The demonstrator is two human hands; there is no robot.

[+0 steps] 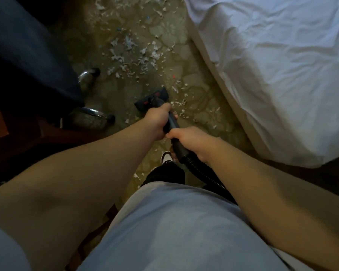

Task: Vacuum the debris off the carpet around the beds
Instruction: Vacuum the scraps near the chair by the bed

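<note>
Near the dark chair with chrome legs (90, 112), the black vacuum floor head (145, 100) is resting on the patterned olive carpet (204, 106), edging the white paper scraps (133, 53). The left hand (157, 122) is gripping the black wand (172, 124) low and the right hand (190, 141) is clasping it above the ribbed hose (198, 169). The wand is looking rigid and light and is probably steering best from these grips. The white-sheeted bed (272, 75) is lying to the right.

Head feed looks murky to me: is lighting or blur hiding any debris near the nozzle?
Head view: dim yellowish light, yet the white paper scraps stand out on the patterned carpet; the black vacuum nozzle is dark and slightly soft; the dark chair at left is almost black; the white bed sheet is brightest, creases visible; wide-angle distortion bows the bed edge.
</note>
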